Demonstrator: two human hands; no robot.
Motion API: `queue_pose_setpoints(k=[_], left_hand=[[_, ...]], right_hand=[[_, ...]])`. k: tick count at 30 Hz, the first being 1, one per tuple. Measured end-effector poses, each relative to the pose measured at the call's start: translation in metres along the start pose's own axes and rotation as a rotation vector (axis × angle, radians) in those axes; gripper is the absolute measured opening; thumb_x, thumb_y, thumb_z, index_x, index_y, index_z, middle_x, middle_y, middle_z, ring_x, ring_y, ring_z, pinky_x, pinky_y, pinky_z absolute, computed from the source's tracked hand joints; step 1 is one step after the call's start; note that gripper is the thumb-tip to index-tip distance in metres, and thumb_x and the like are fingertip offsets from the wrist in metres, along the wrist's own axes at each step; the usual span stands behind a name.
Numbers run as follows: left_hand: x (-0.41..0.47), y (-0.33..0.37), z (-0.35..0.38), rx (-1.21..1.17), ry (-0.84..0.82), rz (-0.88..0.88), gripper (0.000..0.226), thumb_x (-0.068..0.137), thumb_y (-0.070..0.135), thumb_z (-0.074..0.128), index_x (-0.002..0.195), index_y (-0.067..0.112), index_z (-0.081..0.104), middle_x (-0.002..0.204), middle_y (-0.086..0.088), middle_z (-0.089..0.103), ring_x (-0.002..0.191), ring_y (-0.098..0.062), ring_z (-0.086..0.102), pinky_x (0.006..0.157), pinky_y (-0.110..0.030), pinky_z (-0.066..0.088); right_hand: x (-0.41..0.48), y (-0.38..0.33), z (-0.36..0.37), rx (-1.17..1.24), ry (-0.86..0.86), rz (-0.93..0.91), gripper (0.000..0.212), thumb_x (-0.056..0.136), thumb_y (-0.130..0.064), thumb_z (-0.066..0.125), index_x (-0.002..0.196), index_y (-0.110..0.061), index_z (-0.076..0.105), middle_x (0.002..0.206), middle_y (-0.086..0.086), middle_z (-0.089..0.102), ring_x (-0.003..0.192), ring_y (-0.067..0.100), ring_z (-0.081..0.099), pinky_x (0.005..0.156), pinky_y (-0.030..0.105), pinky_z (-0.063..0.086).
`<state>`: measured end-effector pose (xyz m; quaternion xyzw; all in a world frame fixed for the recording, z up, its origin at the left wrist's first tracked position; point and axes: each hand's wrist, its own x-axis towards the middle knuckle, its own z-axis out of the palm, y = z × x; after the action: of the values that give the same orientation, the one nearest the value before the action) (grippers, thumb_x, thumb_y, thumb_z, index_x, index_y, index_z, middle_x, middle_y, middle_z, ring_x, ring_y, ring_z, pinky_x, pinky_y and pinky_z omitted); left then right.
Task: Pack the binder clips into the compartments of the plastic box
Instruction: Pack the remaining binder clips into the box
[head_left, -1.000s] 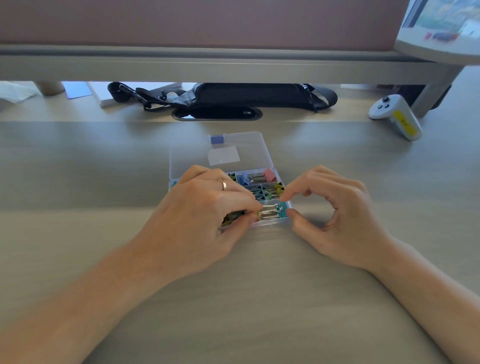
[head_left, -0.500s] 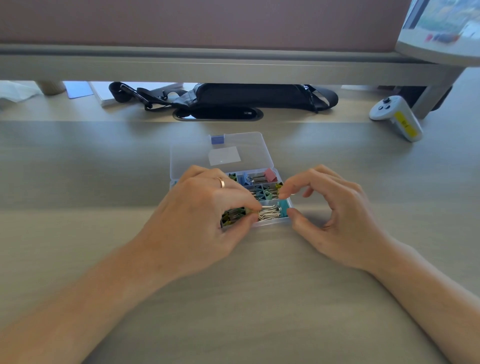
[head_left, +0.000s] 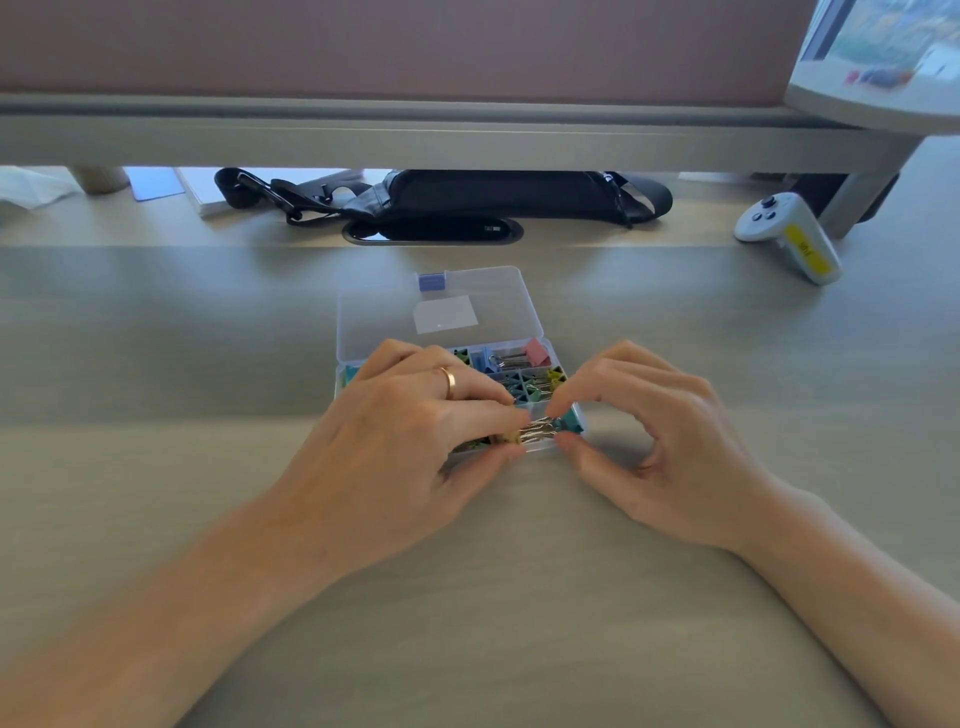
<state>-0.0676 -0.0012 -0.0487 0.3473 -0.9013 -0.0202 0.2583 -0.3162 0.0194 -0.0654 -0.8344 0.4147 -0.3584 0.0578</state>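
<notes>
Both hands are working at the near-right compartment of the plastic box (head_left: 374, 322), lying open on the desk (head_left: 467, 623); this step is calling for binder clips (head_left: 540, 430) seated flat, handles folded, box steadied; left hand (head_left: 410, 431) is pinching the clips, fingers curled; right hand (head_left: 654, 441) is curling forefinger and thumb about that corner, clip or wall undeterminable.

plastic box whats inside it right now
The plastic box holds coloured binder clips in its right compartments, including a pink clip. The left hand covers the left compartments, so their contents cannot be seen.
</notes>
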Motion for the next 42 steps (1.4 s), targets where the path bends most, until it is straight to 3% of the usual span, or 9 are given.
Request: queue_pose_setpoints(k=[3, 25, 42], left_hand=[[-0.0004, -0.0021, 0.0004, 0.011, 0.025, 0.01, 0.022, 0.089, 0.041, 0.072, 0.108, 0.031, 0.079, 0.106, 0.017, 0.074, 0.101, -0.009, 0.067, 0.093, -0.037, 0.047], [-0.0034, -0.0059, 0.003, 0.131, 0.119, 0.203, 0.016, 0.097, 0.033, 0.07, 0.099, 0.023, 0.081, 0.106, 0.011, 0.077, 0.094, -0.016, 0.071, 0.088, -0.038, 0.049], [-0.0048, -0.0052, 0.0044, 0.173, 0.122, 0.225, 0.018, 0.097, 0.03, 0.069, 0.105, 0.019, 0.08, 0.109, 0.006, 0.077, 0.095, -0.019, 0.072, 0.088, -0.04, 0.05]], right_hand=[[0.0006, 0.0009, 0.0018, -0.013, -0.024, -0.059, 0.002, 0.093, -0.012, 0.076, 0.094, -0.013, 0.077, 0.096, -0.006, 0.072, 0.094, 0.016, 0.063, 0.082, 0.033, 0.053], [0.0, 0.0029, 0.0037, -0.042, -0.023, -0.088, 0.007, 0.096, -0.017, 0.075, 0.098, -0.013, 0.081, 0.1, -0.007, 0.075, 0.095, 0.016, 0.064, 0.081, 0.033, 0.055], [-0.0003, 0.001, 0.0026, -0.102, -0.02, -0.142, 0.009, 0.098, -0.015, 0.071, 0.098, -0.01, 0.08, 0.102, 0.001, 0.072, 0.09, 0.019, 0.066, 0.081, 0.036, 0.054]])
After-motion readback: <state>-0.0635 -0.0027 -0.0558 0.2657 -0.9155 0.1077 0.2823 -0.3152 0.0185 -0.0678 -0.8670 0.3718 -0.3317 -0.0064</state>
